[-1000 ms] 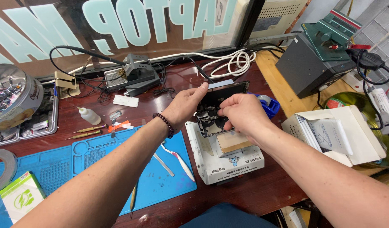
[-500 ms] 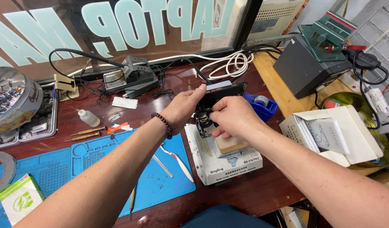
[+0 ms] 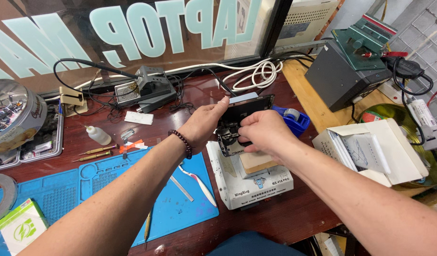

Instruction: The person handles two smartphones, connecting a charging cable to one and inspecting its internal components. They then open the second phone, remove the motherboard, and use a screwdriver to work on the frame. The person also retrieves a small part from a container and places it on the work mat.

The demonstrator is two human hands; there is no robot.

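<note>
View: head camera, looking down over both forearms at a repair bench [image 3: 294, 213] of dark red wood.
Work in hand: a dark, opened smartphone [image 3: 237, 121] is held in the air between both hands, above a white screen-separator machine [image 3: 249, 182].
Left hand: the left hand [image 3: 204, 123] cups the phone's left edge, fingers [image 3: 222, 105] pressed together and laid along that side; a bead bracelet [image 3: 182, 142] sits on the wrist.
Right hand: the right hand [image 3: 263, 135] covers the phone's lower right part, its fingers curled and pinching the body; the fingertips are hidden behind the hand.
Phone against fingers: it stands tilted, top edge up and away, clamped from both sides; exposed parts show at its lower left, just beside the left palm.
Doing it well: I judge that grip should stay on the frame edges, with pressure even on both sides, so the thin body does not twist or slip onto the machine.
Below: a tan block [image 3: 256, 162] lies on the machine's plate, directly under the phone and apart from it.
Around: a blue work mat [image 3: 109, 185] with white-handled tweezers [image 3: 199, 181] lies to the left; a blue tape dispenser [image 3: 294, 119] is just behind the right hand; a soldering-iron stand [image 3: 145, 90] is farther back.
</note>
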